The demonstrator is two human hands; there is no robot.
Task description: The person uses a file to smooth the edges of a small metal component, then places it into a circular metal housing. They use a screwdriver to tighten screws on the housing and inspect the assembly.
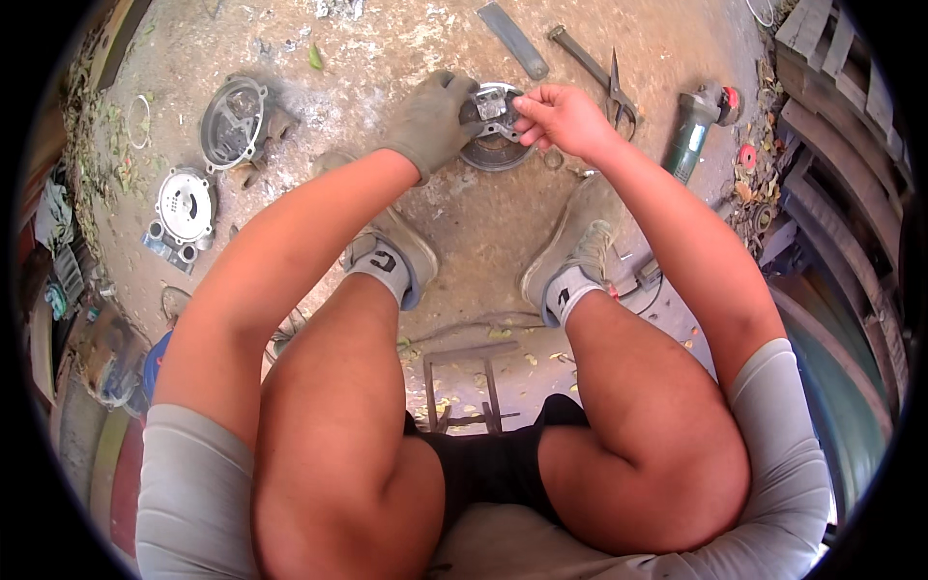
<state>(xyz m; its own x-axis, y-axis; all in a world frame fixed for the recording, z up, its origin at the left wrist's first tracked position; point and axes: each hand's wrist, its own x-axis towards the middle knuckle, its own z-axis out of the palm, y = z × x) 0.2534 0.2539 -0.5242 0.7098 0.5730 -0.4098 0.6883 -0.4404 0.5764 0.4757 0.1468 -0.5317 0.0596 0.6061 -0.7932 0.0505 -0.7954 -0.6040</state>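
On the ground between my feet is a round dark metal part [495, 155] with a pale, squarish metal piece [491, 103] on its upper side. My left hand [432, 118], in a grey-green work glove, grips its left rim with bent fingers. Bare, my right hand [564, 122] comes to the opposite rim. Its thumb and forefinger are pinched together there, and the other fingers are curled. Whatever that pinch holds is too small or too covered to make out. Near those fingers a small ring [552, 159] lies on the ground.
Beyond my hands lie a flat metal bar [513, 41], a hammer [580, 56], and scissors [622, 97]. A green angle grinder [688, 135] rests at right, near stacked wood [841, 145]. Leftward are a round metal housing [235, 123] and a silver cover [186, 207].
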